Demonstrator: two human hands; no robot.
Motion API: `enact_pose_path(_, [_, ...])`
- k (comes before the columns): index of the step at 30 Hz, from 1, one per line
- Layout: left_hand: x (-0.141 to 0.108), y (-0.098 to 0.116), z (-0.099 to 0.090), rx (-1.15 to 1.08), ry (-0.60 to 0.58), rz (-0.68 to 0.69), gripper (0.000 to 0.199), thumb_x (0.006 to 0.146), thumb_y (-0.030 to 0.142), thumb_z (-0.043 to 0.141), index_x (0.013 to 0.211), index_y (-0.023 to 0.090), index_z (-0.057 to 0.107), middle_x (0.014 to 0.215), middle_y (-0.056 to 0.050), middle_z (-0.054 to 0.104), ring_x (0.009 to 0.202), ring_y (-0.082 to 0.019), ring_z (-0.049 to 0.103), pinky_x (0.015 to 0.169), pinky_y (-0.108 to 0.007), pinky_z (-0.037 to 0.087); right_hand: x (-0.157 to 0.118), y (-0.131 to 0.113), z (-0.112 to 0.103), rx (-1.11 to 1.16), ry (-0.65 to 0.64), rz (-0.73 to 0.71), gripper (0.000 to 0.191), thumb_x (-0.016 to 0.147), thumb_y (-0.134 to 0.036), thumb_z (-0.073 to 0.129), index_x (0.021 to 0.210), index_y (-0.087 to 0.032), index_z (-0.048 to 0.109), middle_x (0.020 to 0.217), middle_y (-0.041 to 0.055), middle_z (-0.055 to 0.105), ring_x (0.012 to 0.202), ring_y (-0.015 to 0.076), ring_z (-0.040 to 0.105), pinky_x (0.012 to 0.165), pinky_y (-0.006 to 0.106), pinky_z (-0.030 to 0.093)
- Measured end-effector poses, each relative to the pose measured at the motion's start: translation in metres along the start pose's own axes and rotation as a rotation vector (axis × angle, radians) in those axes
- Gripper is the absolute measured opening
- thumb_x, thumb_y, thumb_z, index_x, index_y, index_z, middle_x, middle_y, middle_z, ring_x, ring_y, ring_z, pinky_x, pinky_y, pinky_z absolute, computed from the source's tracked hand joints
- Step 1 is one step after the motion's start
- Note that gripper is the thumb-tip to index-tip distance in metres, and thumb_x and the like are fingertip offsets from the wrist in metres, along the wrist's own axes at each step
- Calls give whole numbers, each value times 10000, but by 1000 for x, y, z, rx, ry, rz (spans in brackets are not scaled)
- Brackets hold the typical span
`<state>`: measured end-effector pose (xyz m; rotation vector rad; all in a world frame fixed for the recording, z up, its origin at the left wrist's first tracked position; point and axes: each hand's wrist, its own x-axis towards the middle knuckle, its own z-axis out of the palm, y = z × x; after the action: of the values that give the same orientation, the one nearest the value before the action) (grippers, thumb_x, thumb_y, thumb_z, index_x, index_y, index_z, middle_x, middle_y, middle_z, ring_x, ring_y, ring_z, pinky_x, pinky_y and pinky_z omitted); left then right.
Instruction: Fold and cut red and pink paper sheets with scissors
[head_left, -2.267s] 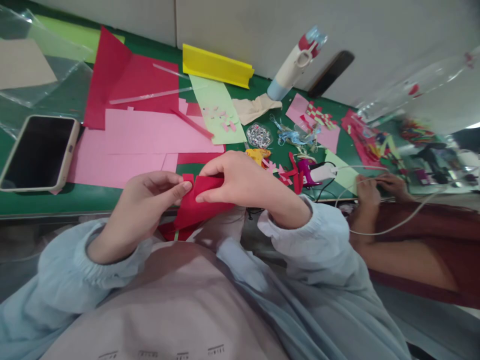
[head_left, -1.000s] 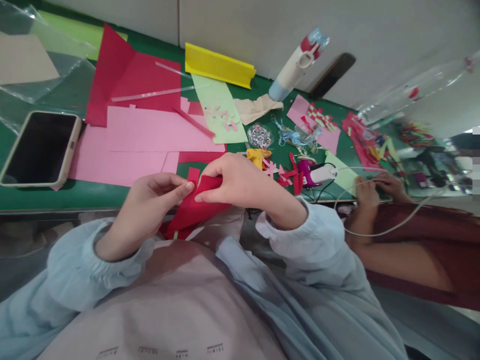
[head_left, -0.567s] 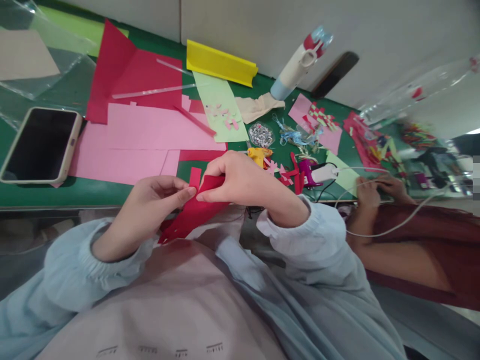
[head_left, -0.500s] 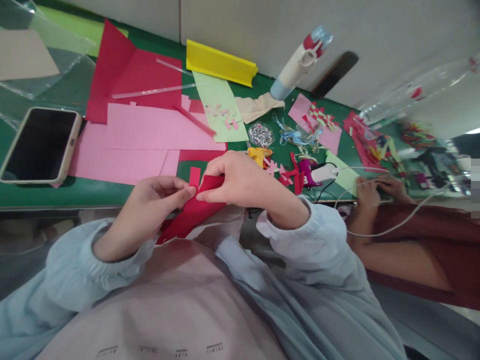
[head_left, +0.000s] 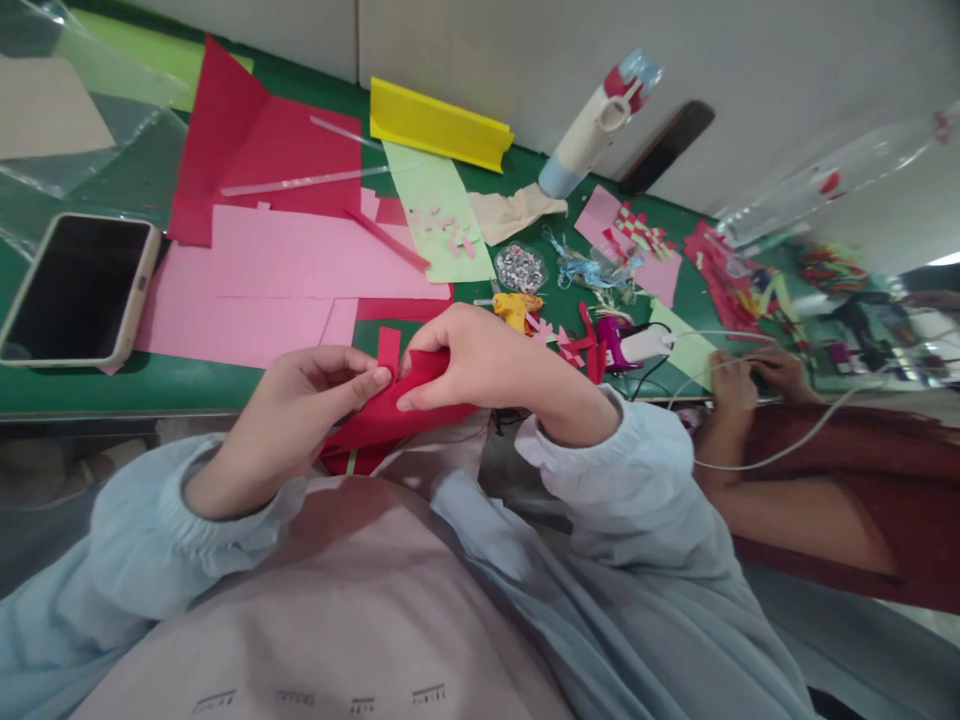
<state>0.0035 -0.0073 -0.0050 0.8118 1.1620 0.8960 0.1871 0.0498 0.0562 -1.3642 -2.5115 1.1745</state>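
A folded piece of red paper (head_left: 405, 425) is held over my lap, at the table's front edge. My left hand (head_left: 315, 395) pinches it between thumb and forefinger, where a narrow red strip (head_left: 388, 346) sticks up. My right hand (head_left: 480, 365) grips the paper's upper right part, its thumb close to the left thumb. A thin light green stripe (head_left: 352, 461) shows at the paper's lower left. Beyond the hands lie pink sheets (head_left: 300, 255) and a yellow glue gun (head_left: 514, 310). The right hand's inner fingers are partly hidden.
A phone (head_left: 75, 290) lies at the left. Farther back are a red sheet (head_left: 307, 145), a folded yellow sheet (head_left: 439, 125), a dish of small beads (head_left: 521, 268) and a white bottle (head_left: 581, 140). Beside a purple glue gun (head_left: 613, 345), a white cable reaches toward another person's hands (head_left: 750, 380).
The red paper has turned and spread rightward under my right hand, and its light green stripe now shows. Both hands stay nearly in place.
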Motion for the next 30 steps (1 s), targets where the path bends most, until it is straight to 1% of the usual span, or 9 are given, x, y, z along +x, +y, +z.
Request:
enact_pose_path(3, [-1, 4, -2, 37, -25, -5, 280, 631, 398, 863, 741, 194, 706, 605, 9, 671, 500, -115, 602, 454, -189, 480, 2, 3, 0, 76, -54, -3, 483, 697, -299, 729, 546, -180, 285, 585, -72, 177, 597, 64, 183, 575, 295, 126])
enact_pose_path(6, [-2, 7, -5, 101, -55, -32, 281, 610, 394, 872, 720, 193, 710, 582, 2, 665, 491, -126, 606, 433, -192, 478, 2, 4, 1, 117, -85, 12, 502, 696, -289, 721, 545, -187, 253, 594, -72, 151, 603, 65, 157, 578, 297, 114])
enact_pose_path(9, [-2, 6, -10, 155, -60, -52, 277, 614, 398, 867, 721, 194, 712, 583, -9, 670, 495, -141, 620, 411, -191, 464, 3, 6, 2, 142, -104, 15, 526, 688, -325, 725, 551, -196, 233, 597, -75, 145, 600, 64, 156, 572, 291, 112])
enact_pose_path(13, [-2, 3, -13, 136, -80, -56, 270, 668, 417, 838, 773, 197, 723, 619, -20, 686, 522, -150, 639, 422, -197, 468, 4, 9, 4, 210, -106, -3, 546, 690, -388, 733, 556, -204, 236, 587, -82, 143, 589, 64, 160, 556, 282, 117])
enact_pose_path(16, [-2, 1, -11, 121, -74, -30, 264, 681, 418, 834, 757, 197, 711, 607, -2, 667, 499, -122, 601, 431, -188, 458, 5, 12, 4, 281, -117, -9, 477, 694, -384, 742, 543, -187, 335, 564, -87, 195, 577, 62, 192, 542, 270, 143])
enact_pose_path(19, [-2, -1, -9, 77, -54, 22, 258, 680, 410, 840, 735, 199, 702, 635, 9, 667, 522, -98, 584, 471, -174, 463, 4, 15, 5, 364, -129, -21, 356, 705, -383, 744, 582, -151, 503, 569, -73, 338, 573, 65, 275, 535, 257, 200])
enact_pose_path(22, [-3, -5, -6, 35, -29, 66, 247, 685, 399, 843, 731, 203, 698, 684, 12, 675, 589, -95, 603, 534, -167, 487, 3, 18, 5, 458, -132, -39, 283, 693, -366, 754, 636, -127, 613, 625, -47, 474, 586, 71, 363, 547, 249, 272])
enact_pose_path(26, [-3, -8, -4, 21, 17, 79, 266, 687, 418, 841, 735, 208, 685, 705, 12, 673, 597, -94, 599, 541, -171, 488, 3, 19, 6, 548, -140, -19, 245, 673, -351, 768, 710, -123, 687, 651, -36, 540, 608, 83, 436, 564, 240, 333])
enact_pose_path(30, [-3, -6, -3, 29, 49, 80, 277, 686, 432, 837, 734, 209, 680, 680, 14, 659, 565, -92, 586, 503, -172, 473, 3, 19, 6, 581, -135, -9, 250, 668, -346, 777, 736, -121, 691, 649, -35, 555, 620, 87, 459, 565, 230, 345])
